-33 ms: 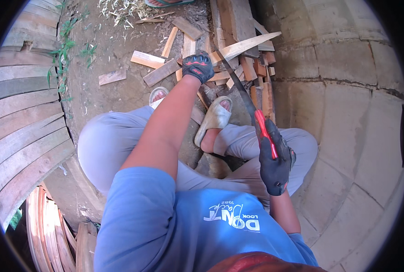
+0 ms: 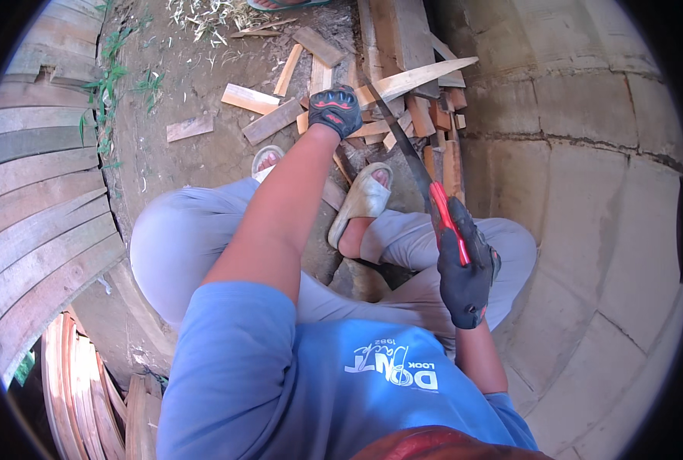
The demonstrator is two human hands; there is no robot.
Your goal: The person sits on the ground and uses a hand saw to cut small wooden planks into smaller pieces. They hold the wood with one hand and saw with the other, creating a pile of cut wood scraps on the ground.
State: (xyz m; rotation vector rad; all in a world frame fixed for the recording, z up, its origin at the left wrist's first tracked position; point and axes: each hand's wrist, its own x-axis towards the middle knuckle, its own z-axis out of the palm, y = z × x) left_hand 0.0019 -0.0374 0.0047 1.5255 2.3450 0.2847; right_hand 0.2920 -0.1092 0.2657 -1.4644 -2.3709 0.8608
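My right hand (image 2: pixel 465 268), in a black glove, is wrapped round the red handle of a handsaw (image 2: pixel 412 157). The dark blade slants up and to the left, its far part crossing a pale, tapered piece of wood (image 2: pixel 426 77). On that piece's left end rests my left hand (image 2: pixel 335 111), in a black glove with red marks. Its fingers are curled down and closed over the wood, just left of the blade. The glove hides the gripped end, and how deep the blade sits in the wood cannot be made out.
Wood offcuts (image 2: pixel 272 123) lie around my left hand, with more blocks (image 2: pixel 439 115) piled to the right. Long boards (image 2: pixel 410 34) stand beyond. A concrete block wall (image 2: pixel 587 184) runs along the right, a plank wall (image 2: pixel 38 184) along the left. My sandalled foot (image 2: pixel 363 201) is near the blade.
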